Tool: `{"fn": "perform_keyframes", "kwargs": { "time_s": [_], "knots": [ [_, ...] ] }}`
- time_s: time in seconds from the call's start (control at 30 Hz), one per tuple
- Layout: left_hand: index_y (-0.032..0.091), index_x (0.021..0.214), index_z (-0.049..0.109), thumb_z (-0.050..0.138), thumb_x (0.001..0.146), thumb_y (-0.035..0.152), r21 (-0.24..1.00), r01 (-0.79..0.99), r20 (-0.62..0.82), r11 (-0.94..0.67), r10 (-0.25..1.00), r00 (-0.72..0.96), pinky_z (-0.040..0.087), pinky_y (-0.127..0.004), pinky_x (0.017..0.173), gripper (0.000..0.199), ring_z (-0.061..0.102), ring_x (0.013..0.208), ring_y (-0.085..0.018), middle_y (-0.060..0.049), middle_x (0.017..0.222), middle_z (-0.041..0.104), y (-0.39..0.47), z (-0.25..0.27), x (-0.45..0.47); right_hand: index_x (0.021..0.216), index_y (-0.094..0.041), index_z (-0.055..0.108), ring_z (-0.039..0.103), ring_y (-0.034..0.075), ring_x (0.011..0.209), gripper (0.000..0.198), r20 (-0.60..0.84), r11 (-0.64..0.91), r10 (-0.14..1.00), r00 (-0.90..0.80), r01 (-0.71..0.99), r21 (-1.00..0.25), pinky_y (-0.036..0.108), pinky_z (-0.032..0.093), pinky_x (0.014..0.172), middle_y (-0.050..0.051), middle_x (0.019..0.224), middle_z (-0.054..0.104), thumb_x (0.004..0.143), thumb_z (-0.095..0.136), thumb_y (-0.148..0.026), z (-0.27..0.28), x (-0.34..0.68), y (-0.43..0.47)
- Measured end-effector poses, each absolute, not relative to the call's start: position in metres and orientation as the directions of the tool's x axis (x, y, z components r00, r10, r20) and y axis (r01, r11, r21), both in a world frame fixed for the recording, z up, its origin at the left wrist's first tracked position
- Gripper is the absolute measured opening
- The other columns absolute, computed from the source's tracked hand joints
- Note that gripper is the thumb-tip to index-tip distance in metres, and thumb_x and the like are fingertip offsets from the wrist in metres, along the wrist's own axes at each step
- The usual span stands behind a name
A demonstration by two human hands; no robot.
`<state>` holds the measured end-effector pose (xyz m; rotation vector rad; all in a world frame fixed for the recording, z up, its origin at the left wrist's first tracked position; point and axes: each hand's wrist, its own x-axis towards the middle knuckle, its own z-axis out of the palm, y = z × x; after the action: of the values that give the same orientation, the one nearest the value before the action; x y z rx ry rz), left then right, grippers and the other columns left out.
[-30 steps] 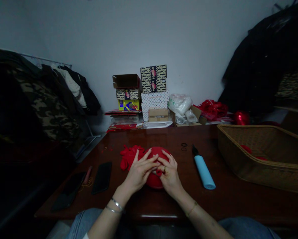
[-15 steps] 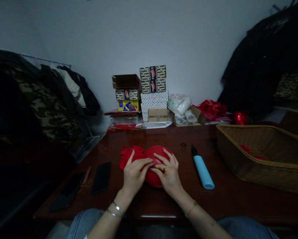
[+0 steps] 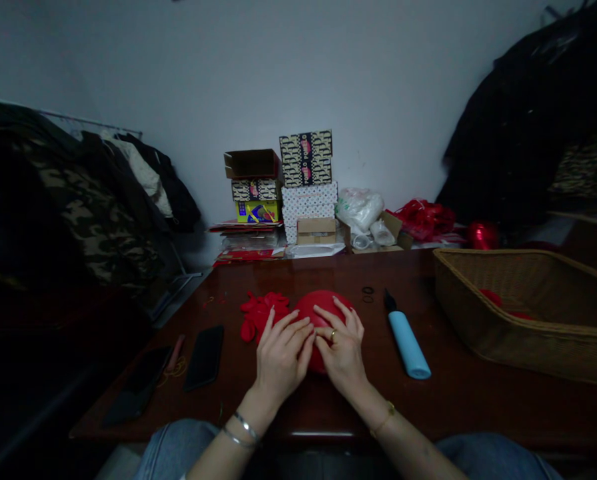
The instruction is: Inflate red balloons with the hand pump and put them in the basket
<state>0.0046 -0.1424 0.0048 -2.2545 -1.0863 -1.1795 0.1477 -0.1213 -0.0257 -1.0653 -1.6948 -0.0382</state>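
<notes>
A round, inflated red balloon (image 3: 323, 303) lies on the dark wooden table, partly covered by my hands. My left hand (image 3: 283, 350) pinches at its near side, thumb and fingertips together. Close against it, my right hand (image 3: 342, 343), with a ring on it, pinches at the same spot while its other fingers rest over the balloon. The pinched part, likely the neck, is hidden by my fingers. Left of the balloon sits a pile of limp red balloons (image 3: 263, 310). To the right lies a light blue hand pump (image 3: 409, 345) with a black nozzle.
A wicker basket (image 3: 523, 340) with red items stands at the right. Two dark rings (image 3: 367, 295) lie behind the pump. Two dark phone-like slabs, one a black phone (image 3: 203, 357), and scissors (image 3: 175, 357) are at the left. Stacked boxes (image 3: 306, 160) stand behind the table.
My left hand has shifted right and turned, its fingers now closer to my right hand. The balloon and my right hand have moved slightly right.
</notes>
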Motion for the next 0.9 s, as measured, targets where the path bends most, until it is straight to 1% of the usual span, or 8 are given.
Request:
{"fn": "perform_keyframes", "kwargs": {
  "time_s": [0.13, 0.27, 0.47, 0.6, 0.67, 0.77, 0.83, 0.9],
  "knots": [
    [0.020, 0.104, 0.065, 0.060, 0.078, 0.016, -0.007, 0.802, 0.824, -0.597, 0.451, 0.343, 0.023, -0.054, 0.107, 0.027, 0.058, 0.107, -0.024, -0.005, 0.104, 0.069, -0.147, 0.004, 0.012, 0.076, -0.028, 0.067, 0.032, 0.024, 0.128, 0.023, 0.796, 0.580, 0.605, 0.007, 0.681, -0.447, 0.055, 0.017, 0.104, -0.004, 0.116, 0.063, 0.074, 0.053, -0.010, -0.025, 0.147, -0.123],
    [0.020, 0.100, 0.066, 0.060, 0.078, 0.017, -0.015, 0.815, 0.825, -0.579, 0.453, 0.337, 0.023, -0.054, 0.107, 0.023, 0.059, 0.104, -0.024, -0.005, 0.102, 0.069, -0.149, 0.006, 0.016, 0.074, -0.026, 0.067, 0.034, 0.024, 0.127, 0.020, 0.817, 0.591, 0.576, 0.020, 0.680, -0.434, 0.054, 0.017, 0.105, -0.003, 0.115, 0.063, 0.078, 0.052, -0.013, -0.023, 0.145, -0.126],
    [0.020, 0.096, 0.067, 0.059, 0.078, 0.015, 0.012, 0.836, 0.832, -0.549, 0.469, 0.296, 0.022, -0.053, 0.108, 0.020, 0.064, 0.094, -0.022, -0.005, 0.098, 0.071, -0.150, 0.004, 0.020, 0.074, -0.025, 0.067, 0.035, 0.025, 0.127, 0.022, 0.840, 0.588, 0.541, 0.035, 0.699, -0.408, 0.053, 0.017, 0.105, -0.002, 0.115, 0.064, 0.082, 0.049, -0.015, -0.024, 0.142, -0.128],
    [0.019, 0.095, 0.067, 0.059, 0.077, 0.014, 0.031, 0.824, 0.836, -0.566, 0.466, 0.290, 0.024, -0.051, 0.108, 0.020, 0.064, 0.092, -0.021, -0.005, 0.097, 0.071, -0.148, 0.001, 0.020, 0.074, -0.026, 0.067, 0.036, 0.025, 0.127, 0.020, 0.848, 0.581, 0.529, 0.026, 0.717, -0.385, 0.053, 0.016, 0.106, -0.003, 0.115, 0.064, 0.083, 0.050, -0.019, -0.026, 0.141, -0.128],
    [0.020, 0.093, 0.067, 0.059, 0.077, 0.014, 0.062, 0.816, 0.837, -0.574, 0.475, 0.271, 0.026, -0.050, 0.107, 0.019, 0.065, 0.092, -0.020, -0.005, 0.096, 0.071, -0.146, -0.002, 0.018, 0.075, -0.026, 0.067, 0.036, 0.026, 0.127, 0.019, 0.856, 0.580, 0.517, 0.021, 0.727, -0.368, 0.053, 0.016, 0.106, -0.003, 0.115, 0.064, 0.084, 0.051, -0.022, -0.027, 0.140, -0.128],
    [0.020, 0.091, 0.067, 0.060, 0.076, 0.015, 0.150, 0.806, 0.822, -0.573, 0.525, 0.220, 0.030, -0.050, 0.105, 0.018, 0.065, 0.090, -0.020, -0.005, 0.093, 0.071, -0.142, -0.007, 0.016, 0.076, -0.026, 0.067, 0.036, 0.026, 0.127, 0.017, 0.858, 0.571, 0.513, 0.009, 0.743, -0.350, 0.053, 0.016, 0.106, -0.003, 0.116, 0.063, 0.084, 0.052, -0.023, -0.027, 0.139, -0.129],
    [0.021, 0.089, 0.067, 0.060, 0.075, 0.015, 0.227, 0.794, 0.799, -0.564, 0.574, 0.179, 0.035, -0.049, 0.102, 0.017, 0.066, 0.087, -0.020, -0.005, 0.092, 0.071, -0.141, -0.009, 0.016, 0.077, -0.027, 0.067, 0.036, 0.026, 0.127, 0.015, 0.850, 0.561, 0.527, -0.015, 0.757, -0.335, 0.053, 0.016, 0.106, -0.003, 0.117, 0.063, 0.083, 0.054, -0.023, -0.026, 0.139, -0.130],
    [0.021, 0.087, 0.067, 0.059, 0.074, 0.014, 0.311, 0.774, 0.773, -0.551, 0.621, 0.131, 0.043, -0.045, 0.096, 0.017, 0.066, 0.085, -0.019, -0.005, 0.091, 0.071, -0.140, -0.009, 0.016, 0.078, -0.027, 0.066, 0.035, 0.026, 0.127, 0.012, 0.839, 0.558, 0.543, -0.044, 0.765, -0.321, 0.053, 0.016, 0.106, -0.003, 0.118, 0.062, 0.082, 0.055, -0.022, -0.024, 0.140, -0.132]
  ]
}}
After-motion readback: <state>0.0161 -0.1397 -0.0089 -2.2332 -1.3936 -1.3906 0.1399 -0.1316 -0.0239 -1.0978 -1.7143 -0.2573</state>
